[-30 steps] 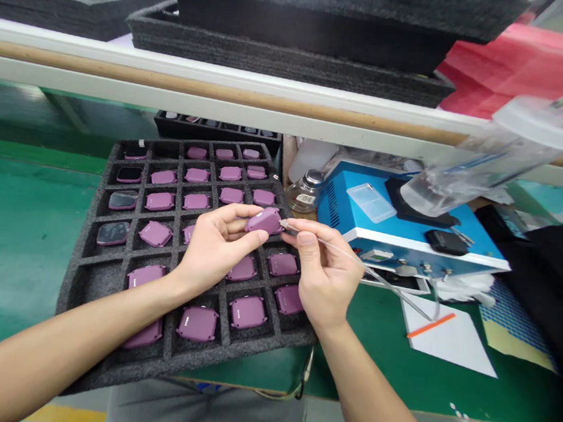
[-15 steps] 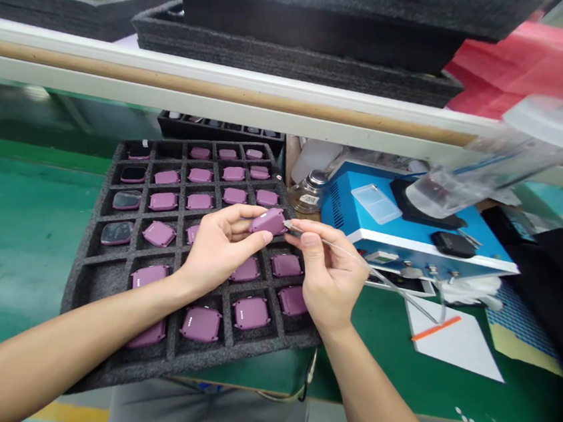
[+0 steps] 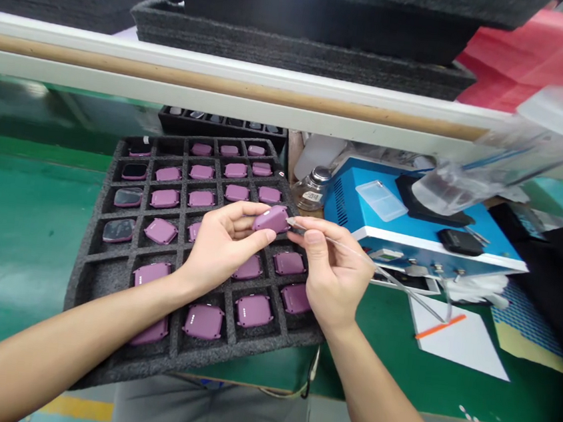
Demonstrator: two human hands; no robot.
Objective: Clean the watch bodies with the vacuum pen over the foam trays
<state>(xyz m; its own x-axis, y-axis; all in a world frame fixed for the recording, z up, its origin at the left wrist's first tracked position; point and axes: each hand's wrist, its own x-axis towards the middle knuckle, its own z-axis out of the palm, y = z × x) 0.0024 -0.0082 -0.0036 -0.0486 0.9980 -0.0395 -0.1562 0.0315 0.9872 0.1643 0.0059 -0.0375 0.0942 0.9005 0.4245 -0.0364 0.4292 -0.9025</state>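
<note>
My left hand (image 3: pixel 222 245) grips a purple watch case (image 3: pixel 273 219) by its edge, between thumb and fingers, above a dark grey foam tray (image 3: pixel 108 377). My right hand (image 3: pixel 337 277) is closed around a thin pen-like tool (image 3: pixel 305 225) with a clear tube (image 3: pixel 381 266) trailing from it. The tool's pale tip is at the right end of the held case; whether it touches cannot be made out. Several more purple watch cases (image 3: pixel 254 311) lie in the tray's compartments. On the left side, some show dark glass faces (image 3: pixel 118 229).
Right of the tray, a blue bench unit (image 3: pixel 346 194) carries a clear plastic cup (image 3: pixel 445 181). A glass jar (image 3: pixel 311 190) stands beside it. White paper with an orange strip (image 3: pixel 443 327) lies on the green table. A shelf edge (image 3: pixel 273 103) with stacked black foam trays runs overhead.
The view has shifted slightly, so the tray and blue unit appear a little higher and further right. Both hands keep nearly the same hold on the watch case and tool.
</note>
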